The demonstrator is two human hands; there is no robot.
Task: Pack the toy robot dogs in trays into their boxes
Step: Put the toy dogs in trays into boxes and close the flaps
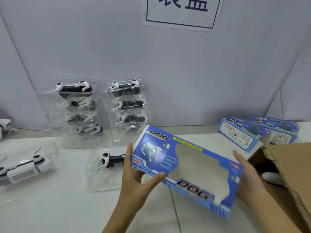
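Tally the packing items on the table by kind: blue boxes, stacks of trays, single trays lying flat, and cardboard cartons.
Blue boxes: 3, one held between the left hand and the right hand, two at back right
Tray stacks: 2
Single trays lying flat: 2
Cardboard carton: 1
Total: 8

Two bare forearms reach forward. The left hand (134, 175) pinches the box (186, 167) between thumb and fingers; the right hand (247, 175) holds its other end, fingers straight.
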